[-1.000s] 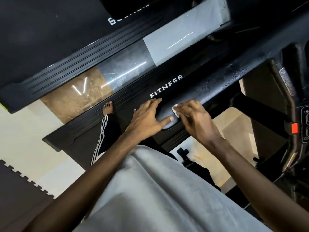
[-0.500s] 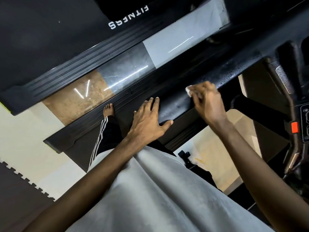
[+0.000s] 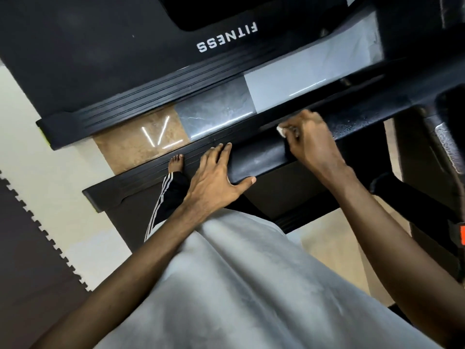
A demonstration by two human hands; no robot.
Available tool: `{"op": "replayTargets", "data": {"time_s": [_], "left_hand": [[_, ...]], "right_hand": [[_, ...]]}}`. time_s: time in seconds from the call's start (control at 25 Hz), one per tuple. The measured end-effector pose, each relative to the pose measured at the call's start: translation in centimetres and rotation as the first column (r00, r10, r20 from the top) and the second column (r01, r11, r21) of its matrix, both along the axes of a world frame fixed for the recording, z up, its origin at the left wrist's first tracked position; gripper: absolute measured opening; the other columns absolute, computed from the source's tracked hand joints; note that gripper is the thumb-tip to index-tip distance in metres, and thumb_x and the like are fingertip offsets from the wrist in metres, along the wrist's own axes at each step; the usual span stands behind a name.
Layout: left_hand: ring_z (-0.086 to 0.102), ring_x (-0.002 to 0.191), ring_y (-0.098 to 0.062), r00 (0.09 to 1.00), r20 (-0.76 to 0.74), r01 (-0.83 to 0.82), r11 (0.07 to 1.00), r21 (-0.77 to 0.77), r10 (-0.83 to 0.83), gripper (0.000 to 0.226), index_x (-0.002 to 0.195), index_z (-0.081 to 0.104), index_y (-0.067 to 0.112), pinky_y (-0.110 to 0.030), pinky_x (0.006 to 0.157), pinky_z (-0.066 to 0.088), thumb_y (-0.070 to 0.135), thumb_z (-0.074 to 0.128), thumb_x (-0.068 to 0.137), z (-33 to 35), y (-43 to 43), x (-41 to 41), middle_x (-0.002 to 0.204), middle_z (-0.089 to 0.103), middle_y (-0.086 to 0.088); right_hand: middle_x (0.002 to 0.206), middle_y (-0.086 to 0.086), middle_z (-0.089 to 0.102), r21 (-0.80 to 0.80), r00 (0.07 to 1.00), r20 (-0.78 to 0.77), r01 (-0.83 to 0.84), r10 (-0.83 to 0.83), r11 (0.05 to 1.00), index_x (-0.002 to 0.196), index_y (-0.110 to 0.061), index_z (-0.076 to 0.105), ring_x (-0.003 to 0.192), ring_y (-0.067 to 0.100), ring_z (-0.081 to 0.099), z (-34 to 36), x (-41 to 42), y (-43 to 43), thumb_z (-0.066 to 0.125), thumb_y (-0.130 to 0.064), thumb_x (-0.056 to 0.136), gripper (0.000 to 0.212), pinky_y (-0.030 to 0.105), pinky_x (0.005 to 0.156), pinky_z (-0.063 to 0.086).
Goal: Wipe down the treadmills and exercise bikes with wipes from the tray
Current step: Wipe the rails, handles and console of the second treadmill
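Observation:
A black treadmill handrail (image 3: 261, 159) runs diagonally across the middle of the head view. My left hand (image 3: 216, 180) rests flat on its near end, fingers straight and thumb hooked under the edge. My right hand (image 3: 309, 139) pinches a small white wipe (image 3: 281, 131) and presses it against the rail farther up. Only a corner of the wipe shows past my fingers. Beyond my right hand the rail (image 3: 352, 124) is speckled with wet droplets.
A second treadmill (image 3: 125, 59) marked FITNESS lies beyond, past a strip of tiled floor (image 3: 216, 112). The console upright with an orange-red safety key (image 3: 461, 235) stands at the right edge. A dark foam mat (image 3: 30, 248) lies at left. My bare foot (image 3: 176, 163) stands on the deck's side rail.
My right hand has slid the wipe up the handrail, away from my left hand. My left hand has kept its place at the rail's end.

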State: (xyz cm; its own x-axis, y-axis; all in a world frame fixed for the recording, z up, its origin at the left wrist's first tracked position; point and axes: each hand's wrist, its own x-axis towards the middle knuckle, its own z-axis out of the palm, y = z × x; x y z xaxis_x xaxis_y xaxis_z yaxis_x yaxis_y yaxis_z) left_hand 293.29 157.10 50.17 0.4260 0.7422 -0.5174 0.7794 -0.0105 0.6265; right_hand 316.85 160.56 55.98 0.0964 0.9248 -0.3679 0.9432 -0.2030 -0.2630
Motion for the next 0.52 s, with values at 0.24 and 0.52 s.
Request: {"op": "replayTargets", "data": {"time_s": [0.24, 0.52], "left_hand": [[0.047, 0.129, -0.025, 0.988, -0.061, -0.126, 0.968, 0.216, 0.142, 0.1, 0.148, 0.046, 0.016, -0.045, 0.112, 0.039, 0.086, 0.05, 0.077, -0.5, -1.7, 1.2, 0.143, 0.053, -0.003], [0.048, 0.129, -0.022, 0.985, -0.017, -0.163, 0.955, 0.248, 0.173, 0.095, 0.145, 0.051, 0.018, -0.04, 0.112, 0.04, 0.085, 0.052, 0.078, -0.7, -1.7, 1.1, 0.14, 0.054, 0.002]], "right_hand": [[0.102, 0.013, 0.065, 0.039, 0.99, -0.012, -0.142, 0.142, 0.989, 0.105, -0.006, 0.073, 0.099, 0.03, 0.057, -0.3, 0.3, -0.8, 0.053, -0.006, 0.093, 0.024, 0.038, 0.09, 0.052], [0.104, 0.013, 0.065, -0.086, 0.98, -0.043, -0.199, 0.196, 0.976, 0.105, -0.009, 0.074, 0.1, 0.029, 0.062, -0.8, 1.8, 2.6, 0.055, -0.007, 0.095, 0.022, 0.039, 0.089, 0.055]]}}
